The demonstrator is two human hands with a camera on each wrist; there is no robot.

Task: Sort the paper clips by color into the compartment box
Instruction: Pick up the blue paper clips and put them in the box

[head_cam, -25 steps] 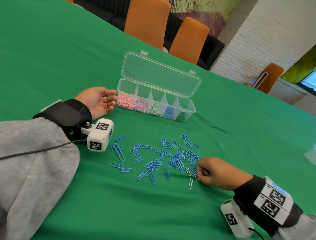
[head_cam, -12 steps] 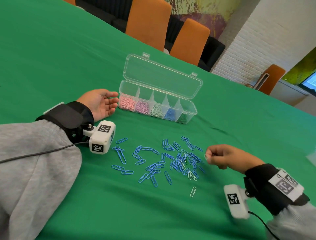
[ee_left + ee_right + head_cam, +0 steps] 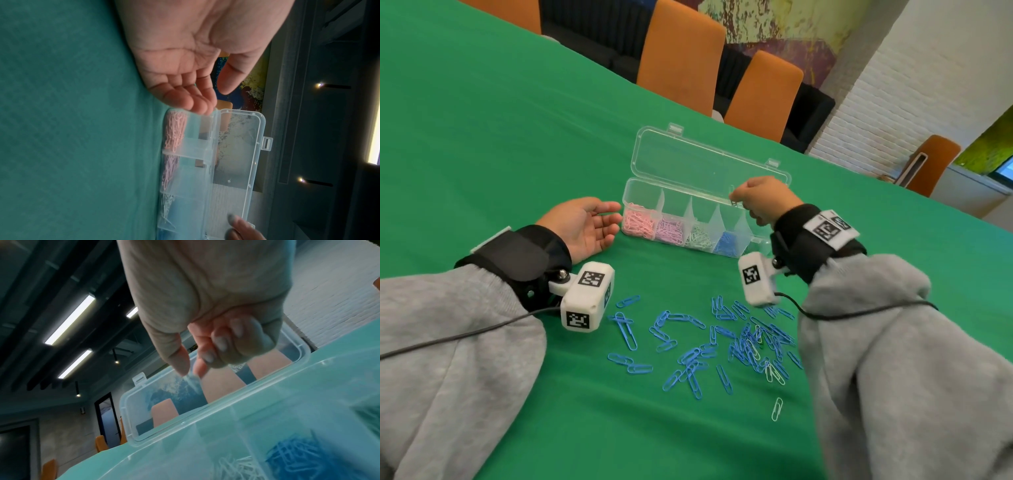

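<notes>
- Your right hand (image 3: 763, 200) hovers over the clear plastic compartment box (image 3: 654, 200), above the white/blue end; thumb and forefinger (image 3: 200, 368) pinched together on a pale paper clip (image 3: 191, 382), other fingers curled in. Clip is blurred, colour looks white-ish, can't say for sure.
- Pinch is tip-down, so the clip hangs under the fingertips, likely so it drops straight into one cell.
- Your left hand (image 3: 582, 222) lies palm up on the green tablecloth (image 3: 482, 137), fingers relaxed and slightly apart, holding nothing; fingertips right at the box's pink end, touching or just short, can't tell. Probably parked there to steady the box.
- Box lid (image 3: 709, 164) stands open at the back, out of the way of drops.
- Cells left to right: pink clips (image 3: 638, 222), lilac clips (image 3: 671, 231), white clips (image 3: 700, 236), blue clips (image 3: 727, 241); last cell hidden by your wrist.
- Loose pile of blue paper clips (image 3: 722, 339) sits on the cloth near you, a few white ones mixed in, one lone white clip (image 3: 776, 409) nearest.
- Judgement: release step now; most blue still unsorted.
- Risk: clip bouncing off a divider into the wrong cell.
</notes>
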